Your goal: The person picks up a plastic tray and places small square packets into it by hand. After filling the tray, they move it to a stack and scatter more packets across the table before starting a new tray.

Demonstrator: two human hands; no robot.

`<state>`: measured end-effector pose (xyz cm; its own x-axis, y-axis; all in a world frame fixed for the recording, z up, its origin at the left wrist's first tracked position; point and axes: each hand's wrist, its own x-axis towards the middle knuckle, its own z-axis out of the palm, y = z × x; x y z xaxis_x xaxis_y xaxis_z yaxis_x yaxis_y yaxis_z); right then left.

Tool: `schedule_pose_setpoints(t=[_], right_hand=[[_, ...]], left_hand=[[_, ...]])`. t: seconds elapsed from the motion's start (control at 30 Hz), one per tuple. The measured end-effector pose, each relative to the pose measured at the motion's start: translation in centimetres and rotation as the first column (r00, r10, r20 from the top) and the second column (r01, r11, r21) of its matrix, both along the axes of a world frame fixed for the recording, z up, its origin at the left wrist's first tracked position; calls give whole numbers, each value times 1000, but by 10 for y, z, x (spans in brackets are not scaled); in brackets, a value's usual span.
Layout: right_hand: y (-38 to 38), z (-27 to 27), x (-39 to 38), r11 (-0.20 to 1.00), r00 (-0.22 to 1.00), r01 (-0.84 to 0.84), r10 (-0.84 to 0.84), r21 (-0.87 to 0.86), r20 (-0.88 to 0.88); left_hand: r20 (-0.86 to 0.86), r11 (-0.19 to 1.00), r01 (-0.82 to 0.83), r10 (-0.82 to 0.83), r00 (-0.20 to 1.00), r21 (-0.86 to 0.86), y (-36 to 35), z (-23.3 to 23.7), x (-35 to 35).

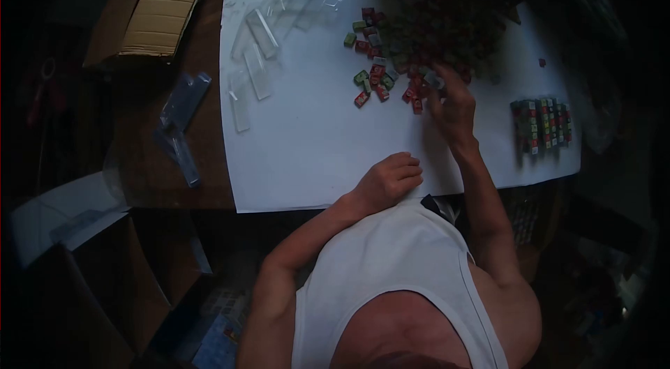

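- R hand (453, 107) is at the near side of the heap of small red & green blocks (447, 34), nr the far edge of the white sheet (314, 139). Its fingers bend round a pale, shiny piece (433, 79). Can't tell if they pinch it or just touch it.
- If the pinch is loose, the piece could slip & drop in the heap, b/c it looks smooth & small.
- A push too hard could make the heap slide & spread, b/c the blocks lie loose on top of each other.
- L hand (389, 177) rests by the near edge, fingers bent, back up. Palm is hidden, so can't tell if it holds anything.
- If L arm or the white tank top (391, 257) drags on that edge, the sheet could shift & shake the blocks.
- Neat rows of blocks (542, 125) stand nr the right edge, toward the near corner. R arm could bump them if it swings out, & they might tip.
- One red block (541, 62) is off alone, nr the right edge. Easy to miss, prob.
- Clear plastic cases (262, 34) lie along the left edge, some crossed. A knock could slide them off.
- Light is dim, so colors could get mixed up.
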<state>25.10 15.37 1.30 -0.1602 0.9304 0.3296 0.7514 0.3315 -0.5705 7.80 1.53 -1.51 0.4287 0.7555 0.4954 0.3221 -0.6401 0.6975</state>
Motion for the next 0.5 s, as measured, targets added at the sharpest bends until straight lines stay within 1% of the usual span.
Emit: schedule_pose_setpoints(t=[0.03, 0.07, 0.1, 0.13, 0.17, 0.2, 0.27, 0.33, 0.37, 0.43, 0.47, 0.5], right_hand=[[8, 13, -12, 1000, 1000, -24, 24, 7, -5], [18, 29, -24, 985, 990, -50, 28, -164, -137], [22, 37, -34, 938, 965, -93, 2, -334, -262], [34, 35, -43, 938, 964, -106, 15, -330, -267], [58, 31, -53, 962, 972, -187, 151, -198, -181], [83, 28, -64, 959, 960, -273, 267, -72, -78], [129, 18, -94, 932, 938, -342, 332, -122, -98], [182, -9, -124, 926, 916, -374, 361, -47, -172], [209, -12, -138, 923, 913, -382, 370, -38, -174], [252, -15, -165, 940, 939, -340, 339, 8, 57], [268, -16, -179, 937, 937, -348, 347, 23, 49], [282, -18, -191, 956, 953, -294, 291, 19, 81]], left_hand=[[19, 1000, 0, -1, 1000, 8, 0, 1, -4], [16, 1000, -21, 21, 1000, 17, 1, 2, -9], [11, 999, -42, 42, 999, -12, -2, 3, -13], [4, 997, -60, 60, 998, -39, -4, 5, -18], [0, 997, -73, 73, 997, -31, -4, 5, -23], [12, 993, -106, 107, 994, -50, -6, 4, -28], [21, 988, -137, 138, 990, -67, -10, 5, -34], [50, 986, -152, 155, 987, -68, -8, 7, -35], [46, 985, -160, 163, 986, -60, -8, 7, -35], [67, 985, -150, 157, 985, -89, -8, 7, -34], [57, 984, -160, 165, 985, -77, -7, 6, -34], [85, 984, -152, 160, 983, -97, -7, 5, -34]])
